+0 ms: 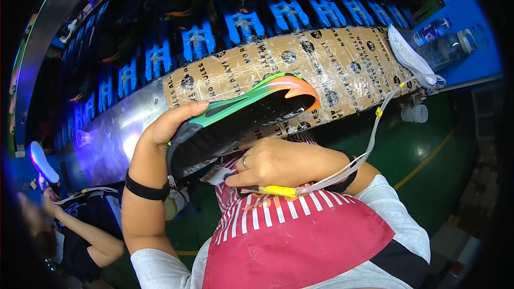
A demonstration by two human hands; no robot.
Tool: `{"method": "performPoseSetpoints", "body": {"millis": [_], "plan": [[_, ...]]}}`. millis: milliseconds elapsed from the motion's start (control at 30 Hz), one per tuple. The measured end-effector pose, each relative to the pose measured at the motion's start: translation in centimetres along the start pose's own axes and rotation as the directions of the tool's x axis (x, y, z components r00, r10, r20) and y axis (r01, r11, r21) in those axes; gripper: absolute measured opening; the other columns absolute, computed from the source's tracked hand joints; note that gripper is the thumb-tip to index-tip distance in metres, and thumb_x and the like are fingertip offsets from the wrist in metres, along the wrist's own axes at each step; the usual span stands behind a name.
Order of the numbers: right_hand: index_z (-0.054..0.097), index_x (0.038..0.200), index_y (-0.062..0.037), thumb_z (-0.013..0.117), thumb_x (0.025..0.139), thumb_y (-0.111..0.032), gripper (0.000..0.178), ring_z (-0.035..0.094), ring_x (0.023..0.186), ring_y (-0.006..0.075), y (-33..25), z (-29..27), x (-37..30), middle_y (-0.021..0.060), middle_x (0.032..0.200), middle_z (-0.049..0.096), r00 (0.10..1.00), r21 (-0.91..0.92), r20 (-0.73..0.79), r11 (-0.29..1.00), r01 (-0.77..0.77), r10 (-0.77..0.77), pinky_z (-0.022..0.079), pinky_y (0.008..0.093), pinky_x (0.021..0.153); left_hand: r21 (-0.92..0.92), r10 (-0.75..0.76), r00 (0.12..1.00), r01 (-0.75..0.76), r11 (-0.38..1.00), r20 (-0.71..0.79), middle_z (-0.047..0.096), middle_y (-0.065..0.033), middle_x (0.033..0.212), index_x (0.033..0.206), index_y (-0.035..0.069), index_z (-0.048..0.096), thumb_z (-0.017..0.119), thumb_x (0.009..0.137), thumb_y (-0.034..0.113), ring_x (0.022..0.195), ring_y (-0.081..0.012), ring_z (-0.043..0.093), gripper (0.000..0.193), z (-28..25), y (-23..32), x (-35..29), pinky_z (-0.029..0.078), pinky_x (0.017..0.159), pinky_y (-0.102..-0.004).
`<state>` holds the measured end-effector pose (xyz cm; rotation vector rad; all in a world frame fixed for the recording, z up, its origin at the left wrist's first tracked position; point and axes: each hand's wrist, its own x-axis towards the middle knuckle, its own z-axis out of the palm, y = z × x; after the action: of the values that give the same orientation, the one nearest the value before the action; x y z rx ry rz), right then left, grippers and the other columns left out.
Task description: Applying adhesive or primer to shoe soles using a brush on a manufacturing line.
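My left hand (172, 124) grips a shoe sole (247, 123) by its near left end, thumb over the green side wall. The sole is tilted, its wet-looking black face toward me; its rim is green, turning orange at the far right tip. Just below it, my right hand (276, 161) is closed around a brush (216, 175) with pale bristles pointing left. The bristles are close under the sole's lower edge; whether they touch it I cannot tell. A clear tube (342, 173) with yellow tape runs from the brush handle over my right wrist.
Behind the sole lies a ledge covered in printed brown cardboard (235, 72). Beyond it runs a row of blue holders (243, 24). A white cloth-like piece (409, 56), a clear bottle (444, 51) and a translucent cup (415, 113) are at right. Another person's arm (88, 233) shows at left.
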<state>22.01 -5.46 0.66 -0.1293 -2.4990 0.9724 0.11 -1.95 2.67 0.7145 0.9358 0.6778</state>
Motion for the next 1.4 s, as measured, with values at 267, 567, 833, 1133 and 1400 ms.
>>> {"method": "performPoseSetpoints", "body": {"millis": [267, 567, 833, 1133, 1400], "plan": [[0.059, 0.103, -0.0043, 0.058, 0.069, -0.010, 0.035, 0.057, 0.062, 0.0210, 0.8, 0.7, -0.3, 0.0068, 0.068, 0.054, 0.996, -0.110, -0.085, 0.994, 0.015, -0.024, 0.047, 0.0321, 0.052, 0.163, -0.187, 0.982, 0.189, 0.968, -0.026, 0.060, -0.0134, 0.106, 0.111, -0.003, 0.055, 0.061, 0.081, 0.024, 0.093, -0.0181, 0.059, 0.042, 0.3, 0.9, 0.2, 0.046, 0.084, -0.0285], [0.061, 0.102, -0.0089, 0.058, 0.072, -0.010, 0.031, 0.057, 0.060, 0.0185, 1.0, 0.8, -0.6, 0.0034, 0.066, 0.054, 0.970, -0.141, -0.243, 0.990, -0.015, -0.020, 0.046, 0.0302, 0.051, 0.311, -0.159, 0.981, 0.185, 0.932, -0.107, 0.059, -0.0134, 0.108, 0.114, -0.004, 0.052, 0.062, 0.079, 0.027, 0.094, -0.0188, 0.058, 0.048, -1.1, 1.1, -0.5, 0.044, 0.086, -0.0293], [0.061, 0.102, -0.0099, 0.056, 0.073, -0.010, 0.029, 0.057, 0.060, 0.0179, 1.3, 1.3, -1.5, 0.0022, 0.066, 0.054, 0.986, -0.083, -0.166, 0.997, -0.007, -0.007, 0.045, 0.0292, 0.049, 0.162, -0.224, 0.969, 0.238, 0.958, -0.103, 0.060, -0.0151, 0.106, 0.114, -0.005, 0.052, 0.060, 0.080, 0.026, 0.091, -0.0210, 0.060, 0.046, -1.9, 1.4, -1.2, 0.047, 0.084, -0.0309], [0.063, 0.098, -0.0088, 0.070, 0.069, -0.013, 0.030, 0.055, 0.054, 0.0186, 1.2, 1.1, -1.8, 0.0033, 0.061, 0.053, 0.935, -0.109, -0.354, 0.992, -0.059, 0.016, 0.042, 0.0299, 0.045, 0.068, -0.246, 0.960, 0.256, 0.964, -0.130, 0.059, -0.0149, 0.108, 0.115, -0.004, 0.051, 0.057, 0.083, 0.026, 0.094, -0.0207, 0.059, 0.044, -2.7, 0.6, -1.7, 0.047, 0.085, -0.0309], [0.065, 0.091, -0.0004, 0.066, 0.076, -0.012, 0.019, 0.056, 0.063, 0.0070, 4.0, -1.2, -3.2, 0.0050, 0.073, 0.063, 0.547, 0.676, -0.503, 0.699, -0.234, 0.669, 0.045, 0.0214, 0.056, -0.188, -0.029, 0.972, -0.016, 0.982, -0.233, 0.060, -0.0185, 0.106, 0.116, -0.004, 0.049, 0.051, 0.080, 0.029, 0.092, -0.0274, 0.061, 0.048, 1.0, -2.4, -1.1, 0.049, 0.085, -0.0370]]}}
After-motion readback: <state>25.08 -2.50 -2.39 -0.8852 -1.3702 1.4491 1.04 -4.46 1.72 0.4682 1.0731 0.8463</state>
